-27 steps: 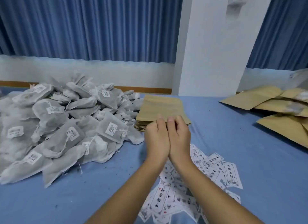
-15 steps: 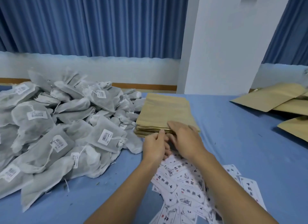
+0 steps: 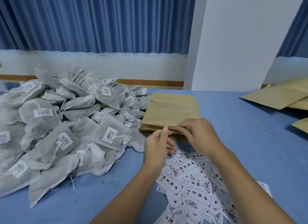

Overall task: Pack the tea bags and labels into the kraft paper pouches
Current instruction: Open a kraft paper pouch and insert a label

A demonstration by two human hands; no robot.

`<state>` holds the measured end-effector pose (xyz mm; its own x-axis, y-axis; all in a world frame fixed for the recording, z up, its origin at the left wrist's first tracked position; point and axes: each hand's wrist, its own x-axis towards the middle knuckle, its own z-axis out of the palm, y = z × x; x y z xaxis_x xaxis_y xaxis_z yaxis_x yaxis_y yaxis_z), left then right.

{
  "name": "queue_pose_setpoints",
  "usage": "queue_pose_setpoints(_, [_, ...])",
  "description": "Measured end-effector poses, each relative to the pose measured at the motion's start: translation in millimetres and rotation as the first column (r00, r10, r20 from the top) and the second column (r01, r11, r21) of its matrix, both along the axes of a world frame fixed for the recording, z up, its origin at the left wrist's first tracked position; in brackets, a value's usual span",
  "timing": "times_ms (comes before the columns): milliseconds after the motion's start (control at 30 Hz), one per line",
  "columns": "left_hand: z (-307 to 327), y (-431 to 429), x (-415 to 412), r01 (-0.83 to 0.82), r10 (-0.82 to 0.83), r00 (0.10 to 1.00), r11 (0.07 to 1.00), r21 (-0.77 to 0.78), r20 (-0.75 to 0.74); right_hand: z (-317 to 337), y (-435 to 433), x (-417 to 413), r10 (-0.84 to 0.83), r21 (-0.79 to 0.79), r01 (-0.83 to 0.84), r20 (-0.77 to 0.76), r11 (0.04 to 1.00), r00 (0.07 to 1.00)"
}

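**A:** Classify this room.

**B:** Hand-packing workroom. From where I stand, the evidence is as follows. One: a table [image 3: 241, 148] under blue cloth serves as the bench. Two: stock lies on it in bulk. There is a heap of tea bags [image 3: 50, 132] at left, many with a barcode sticker [image 3: 43, 113], then stacked pouches [image 3: 170, 110] at centre and scattered printed labels [image 3: 191, 182] at the near edge.

**A:** Anything else on the table?

**B:** Loose pouches [image 3: 280, 95] lie well apart at the right edge.

**A:** Surroundings?

**B:** Blue curtains [image 3: 100, 20] hang behind the table. A white pillar [image 3: 233, 40] stands at its far side, and a white wall [image 3: 100, 65] with wood trim [image 3: 150, 82] runs below the curtains.
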<state>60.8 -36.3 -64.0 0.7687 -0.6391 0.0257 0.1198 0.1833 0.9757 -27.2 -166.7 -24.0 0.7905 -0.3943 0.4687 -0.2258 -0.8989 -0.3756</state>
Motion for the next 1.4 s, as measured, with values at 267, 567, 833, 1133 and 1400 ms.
queue_pose_setpoints(267, [2.2, 1.3, -2.5, 0.108, -0.118, 0.989, 0.988, -0.113, -0.086, 14.7, 8.7, 2.5, 0.041, 0.262, -0.042, 0.008, 0.964, 0.999])
queue_pose_setpoints(567, [-0.9, -1.7, -2.3, 0.071, -0.107, 0.967, 0.985, -0.156, -0.233, 3.0, -2.0, -0.3, 0.130, 0.488, -0.132, 0.039, 0.863, 0.991])
queue_pose_setpoints(833, [1.9, 0.2, -6.3, 0.103, -0.122, 0.983, 0.985, -0.135, -0.138, -7.6, -13.4, -3.7, 0.219, 0.751, -0.296, 0.204, 0.590, 0.954])
queue_pose_setpoints(1133, [1.7, -0.8, -6.0, 0.122, -0.137, 0.984, 0.984, -0.133, -0.110, -14.4, -16.0, -6.4, 0.256, 0.767, -0.365, 0.266, 0.527, 0.929])
queue_pose_setpoints(1400, [-1.4, -2.4, -4.7, 0.131, -0.141, 0.987, 0.985, -0.114, -0.077, -18.3, -18.4, -6.5, 0.219, 0.781, -0.334, 0.255, 0.527, 0.942])
